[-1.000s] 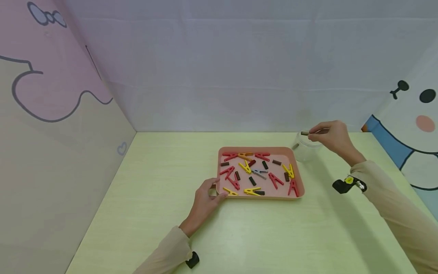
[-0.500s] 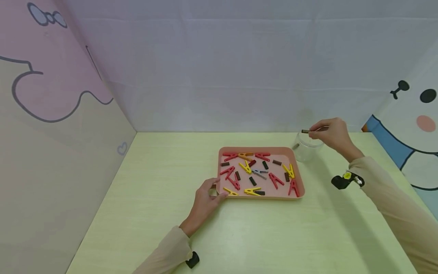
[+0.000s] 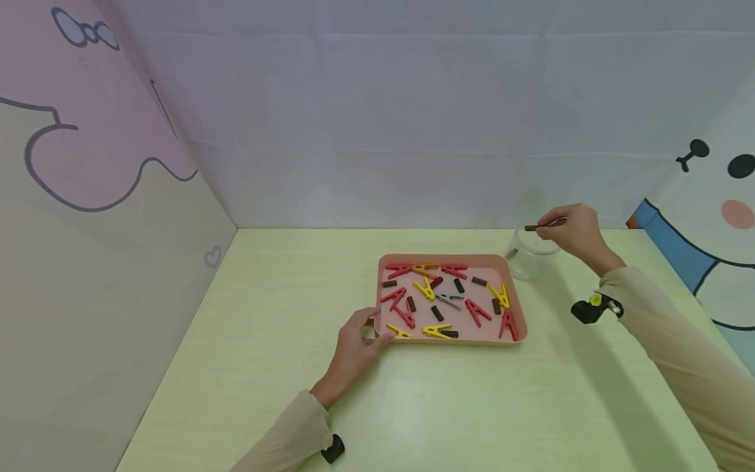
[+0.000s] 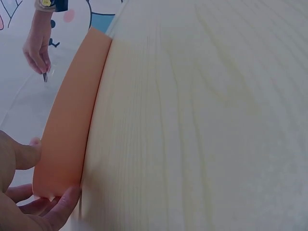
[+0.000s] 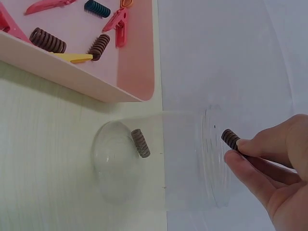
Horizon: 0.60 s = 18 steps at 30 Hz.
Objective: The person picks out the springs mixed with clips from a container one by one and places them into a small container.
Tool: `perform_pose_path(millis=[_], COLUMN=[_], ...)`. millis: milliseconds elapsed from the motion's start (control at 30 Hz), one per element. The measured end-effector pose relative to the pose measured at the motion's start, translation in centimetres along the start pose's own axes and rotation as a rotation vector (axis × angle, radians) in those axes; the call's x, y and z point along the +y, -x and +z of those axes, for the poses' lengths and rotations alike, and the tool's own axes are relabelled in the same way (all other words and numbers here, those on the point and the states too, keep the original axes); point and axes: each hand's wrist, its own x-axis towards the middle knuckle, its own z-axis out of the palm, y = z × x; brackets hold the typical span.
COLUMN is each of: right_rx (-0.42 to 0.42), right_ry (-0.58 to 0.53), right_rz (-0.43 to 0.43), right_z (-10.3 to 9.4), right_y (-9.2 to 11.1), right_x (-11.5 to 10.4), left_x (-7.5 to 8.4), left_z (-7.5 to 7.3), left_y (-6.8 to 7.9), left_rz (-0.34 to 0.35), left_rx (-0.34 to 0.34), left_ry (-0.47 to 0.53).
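My right hand (image 3: 575, 235) pinches a small brown coil spring (image 5: 230, 138) between thumb and fingertips, just over the mouth of a clear jar (image 3: 533, 263). Another spring (image 5: 140, 143) leans inside the jar near its bottom, as the right wrist view shows. With thumb and fingers, my left hand (image 3: 350, 354) grips the near left corner of a pink tray (image 3: 472, 341); the left wrist view has the fingertips (image 4: 65, 204) against its orange-pink outer wall. In the tray lie several dark springs, a dark red spring (image 3: 436, 282), and red, yellow, orange and grey clips.
The jar stands on the pale wooden table (image 3: 265, 295), right of the tray and close to the back wall (image 3: 377, 131). Patterned side walls rise left and right. A dark device (image 3: 588, 311) is strapped at the right wrist.
The right hand has risen slightly over the jar, still pinching the spring, whose coils look less distinct in the head view now. The left hand stays on the tray corner.
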Motion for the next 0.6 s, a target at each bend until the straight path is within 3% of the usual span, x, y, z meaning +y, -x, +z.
perform_pose_path(millis=[333,600], right_rx=[0.004,-0.025], right_ry=[0.031,0.060], right_rz=[-0.032,-0.039], right_z=[0.39,0.28], right_y=[-0.41,-0.45], right_x=[0.43,0.46], left_x=[0.27,0.09], left_z=[0.07,0.04], left_y=[0.03,0.04], left_rz=[-0.024,-0.002], left_rx=[0.016,0.016], left_ry=[-0.011,-0.011])
